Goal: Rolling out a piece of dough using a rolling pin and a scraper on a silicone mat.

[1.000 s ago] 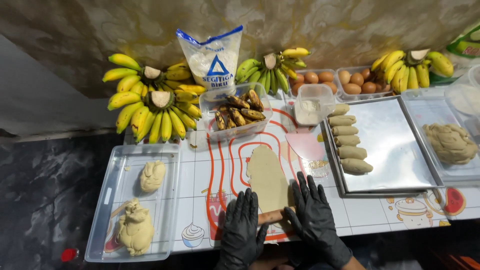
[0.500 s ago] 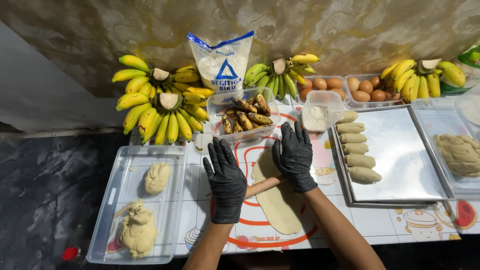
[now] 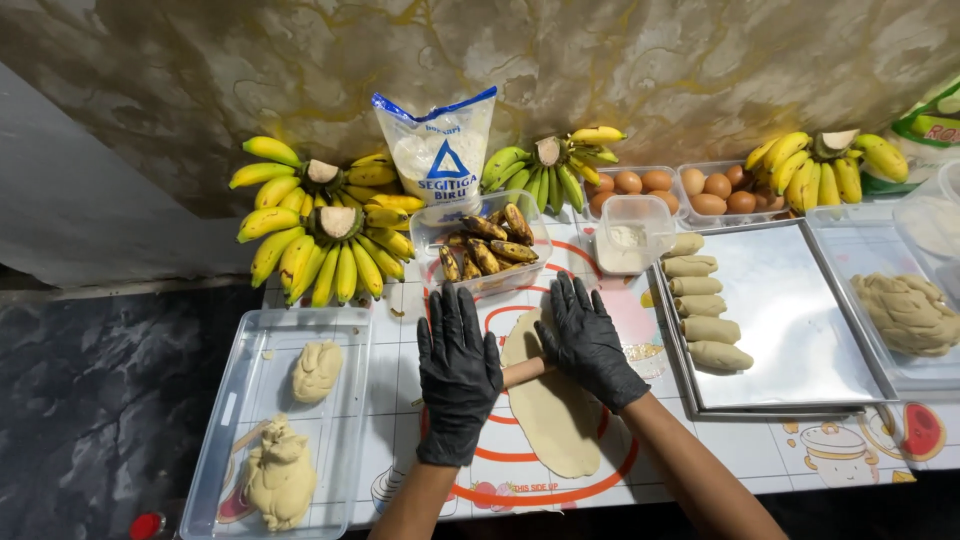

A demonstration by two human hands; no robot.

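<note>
A mottled wall (image 3: 650, 70) of grey-brown with yellowish veins rises behind the white tiled bench (image 3: 850, 455), whose tiles carry small coloured pictures. To the left, a dark marbled floor (image 3: 90, 400) lies below a pale grey panel (image 3: 60, 210). The light is even and soft.

the light is bright and even, coming from above and a little in front, warm on the wall (image 3: 650, 60). the metal tray (image 3: 800, 320) throws back a pale glare, and the flour bag (image 3: 440, 160) shines at its creases. the gloves (image 3: 458, 375) carry small highlights on their knuckles. shadows are short and soft, sitting just under the bananas (image 3: 320, 240) and forearms. the left floor (image 3: 90, 400) is dim. focus is sharp mid-frame; straight edges bow outward near the corners.
</note>
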